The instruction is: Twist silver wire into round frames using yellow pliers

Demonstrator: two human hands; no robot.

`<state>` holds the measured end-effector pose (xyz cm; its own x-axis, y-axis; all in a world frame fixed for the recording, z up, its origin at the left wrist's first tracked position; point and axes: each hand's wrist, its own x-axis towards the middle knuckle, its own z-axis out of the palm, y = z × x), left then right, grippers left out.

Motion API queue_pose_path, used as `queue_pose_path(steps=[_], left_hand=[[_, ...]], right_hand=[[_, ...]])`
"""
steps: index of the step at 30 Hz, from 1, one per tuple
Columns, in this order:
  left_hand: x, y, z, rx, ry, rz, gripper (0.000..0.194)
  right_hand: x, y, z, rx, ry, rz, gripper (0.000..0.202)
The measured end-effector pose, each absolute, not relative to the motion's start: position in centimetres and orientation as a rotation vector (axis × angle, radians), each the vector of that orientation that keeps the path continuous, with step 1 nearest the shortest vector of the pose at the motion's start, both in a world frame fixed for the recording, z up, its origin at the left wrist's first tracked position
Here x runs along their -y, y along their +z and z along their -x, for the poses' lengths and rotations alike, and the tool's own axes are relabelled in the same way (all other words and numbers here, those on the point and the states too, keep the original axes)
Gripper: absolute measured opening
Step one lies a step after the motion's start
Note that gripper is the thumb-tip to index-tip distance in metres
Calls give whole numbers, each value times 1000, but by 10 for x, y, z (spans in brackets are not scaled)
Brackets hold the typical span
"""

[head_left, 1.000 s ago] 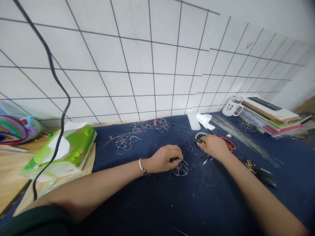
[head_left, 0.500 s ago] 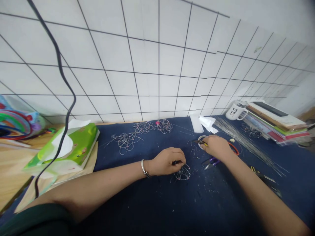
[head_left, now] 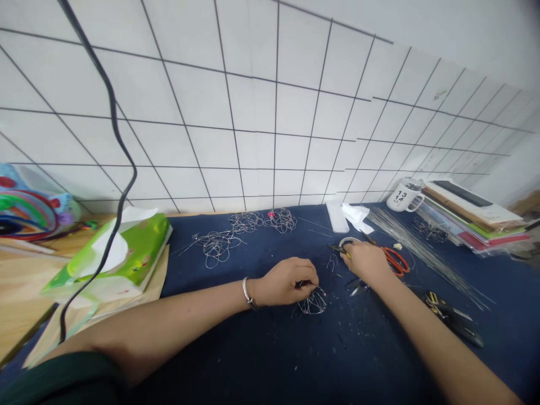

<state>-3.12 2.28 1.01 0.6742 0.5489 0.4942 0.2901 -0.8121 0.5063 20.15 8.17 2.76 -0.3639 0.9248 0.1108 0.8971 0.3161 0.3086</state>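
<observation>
My left hand, with a silver bangle at its wrist, is closed in a pinch on a beaded wire piece. This piece is a small cage of thin silver wire with reddish beads, near the dark cloth. To the right, my right hand is closed around pliers with dark jaws and a bit of yellow on the handle. Their jaws point left, and the fingers hide most of the handles. Under that hand and wrist lie purple-handled scissors, partly covered. Short bent wires rest between the two hands.
Beaded wire tangles lie toward the wall. On the right are orange-handled pliers, a long wire bundle, black cutters, a white mug and stacked books. A green tissue pack sits left, behind a hanging cable.
My right hand has come down and slightly left with the pliers, showing more of the orange-handled pliers. My left hand keeps its pinch on the wire piece. The view has tilted a little.
</observation>
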Motion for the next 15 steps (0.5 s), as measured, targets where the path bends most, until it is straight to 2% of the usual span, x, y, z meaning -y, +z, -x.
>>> queue_pose_path(steps=[15], left_hand=[[-19,12,29,-666,938,-2427,15]], right_hand=[[0,43,-207,-2673,780,-1458,25]])
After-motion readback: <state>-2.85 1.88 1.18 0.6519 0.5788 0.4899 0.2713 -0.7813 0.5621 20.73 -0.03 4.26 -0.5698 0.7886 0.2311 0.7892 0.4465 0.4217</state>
